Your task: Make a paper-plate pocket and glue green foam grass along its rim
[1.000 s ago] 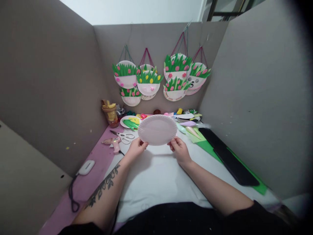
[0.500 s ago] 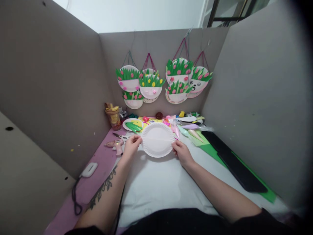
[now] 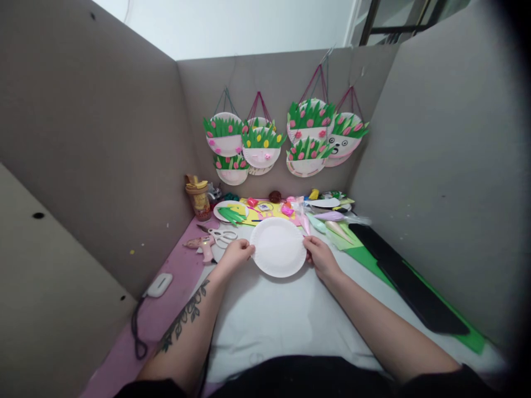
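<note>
Two bare hands supporting a white plate (image 3: 278, 249) with a fluted rim. The left hand (image 3: 238, 253) pinches the plate's left edge between thumb and fingers; the right hand (image 3: 319, 255) grips the opposite edge in the same manner, so that the plate lies directly between the two, its broad round face turned up toward the viewer. Whether the lower rim touches the white cloth (image 3: 277, 320) beneath cannot be told. Just beyond the left hand lie white-handled scissors (image 3: 223, 237) and, to its left, a pink glue gun (image 3: 204, 247) — both on the bench (image 3: 180, 271), whose purple surface shows at that side. Farther past the same hand, a second plate (image 3: 218, 212) carries green leaf-shaped cutouts (image 3: 232, 215), with a brown and yellow cup (image 3: 199, 202) to its left. Nearer the viewer than the left hand, at its left, rests a small white case (image 3: 160, 284) with a dark strap. Beyond the right hand are slender filled bags, among them a purple one (image 3: 329, 216) and a pale green one (image 3: 316, 224); to that hand's right, a long black object (image 3: 409, 282) lies over a green sheet (image 3: 477, 342). Well beyond both hands — against the grey panel (image 3: 199, 83) — hang plates decorated with green leaves and small flowers.
</note>
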Action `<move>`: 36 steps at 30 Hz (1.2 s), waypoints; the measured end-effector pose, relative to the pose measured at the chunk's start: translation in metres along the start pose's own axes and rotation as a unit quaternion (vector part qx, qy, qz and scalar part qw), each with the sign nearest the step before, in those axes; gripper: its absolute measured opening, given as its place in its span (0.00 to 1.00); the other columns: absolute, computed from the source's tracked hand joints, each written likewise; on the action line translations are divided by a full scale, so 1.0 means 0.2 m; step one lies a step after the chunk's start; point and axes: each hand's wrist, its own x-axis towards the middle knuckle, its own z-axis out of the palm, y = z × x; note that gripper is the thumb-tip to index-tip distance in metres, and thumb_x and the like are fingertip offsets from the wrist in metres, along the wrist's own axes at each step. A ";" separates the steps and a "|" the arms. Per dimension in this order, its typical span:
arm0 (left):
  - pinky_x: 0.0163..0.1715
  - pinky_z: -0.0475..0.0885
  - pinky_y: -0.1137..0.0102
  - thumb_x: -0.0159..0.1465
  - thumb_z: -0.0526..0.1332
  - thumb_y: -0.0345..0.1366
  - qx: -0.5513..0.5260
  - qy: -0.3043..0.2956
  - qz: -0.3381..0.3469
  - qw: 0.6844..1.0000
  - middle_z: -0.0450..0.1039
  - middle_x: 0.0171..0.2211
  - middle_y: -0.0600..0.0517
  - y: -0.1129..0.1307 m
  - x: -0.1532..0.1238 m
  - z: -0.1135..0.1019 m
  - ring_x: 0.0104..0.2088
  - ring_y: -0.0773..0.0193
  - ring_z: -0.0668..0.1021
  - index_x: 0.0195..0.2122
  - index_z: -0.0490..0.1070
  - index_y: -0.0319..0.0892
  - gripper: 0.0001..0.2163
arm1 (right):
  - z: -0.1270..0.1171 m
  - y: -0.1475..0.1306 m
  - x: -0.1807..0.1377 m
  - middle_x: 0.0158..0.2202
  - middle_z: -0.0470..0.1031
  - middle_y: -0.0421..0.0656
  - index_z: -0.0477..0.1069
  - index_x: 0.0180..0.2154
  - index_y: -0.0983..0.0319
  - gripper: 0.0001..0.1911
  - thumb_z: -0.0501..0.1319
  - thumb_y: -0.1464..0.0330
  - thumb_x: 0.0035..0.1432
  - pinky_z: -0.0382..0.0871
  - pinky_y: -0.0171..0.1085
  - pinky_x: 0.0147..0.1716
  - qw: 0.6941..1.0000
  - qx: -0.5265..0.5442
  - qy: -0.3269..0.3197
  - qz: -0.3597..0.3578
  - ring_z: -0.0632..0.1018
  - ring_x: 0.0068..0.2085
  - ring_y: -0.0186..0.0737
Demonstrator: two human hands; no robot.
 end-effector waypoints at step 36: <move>0.36 0.69 0.66 0.62 0.50 0.43 0.409 -0.099 -0.041 0.906 0.77 0.39 0.39 0.01 -0.04 -0.01 0.41 0.52 0.78 0.37 0.77 0.38 0.19 | -0.01 0.05 0.04 0.18 0.62 0.32 0.67 0.38 0.60 0.12 0.57 0.66 0.49 0.58 0.32 0.24 0.948 -0.296 -0.082 -0.087 0.68 0.23 0.34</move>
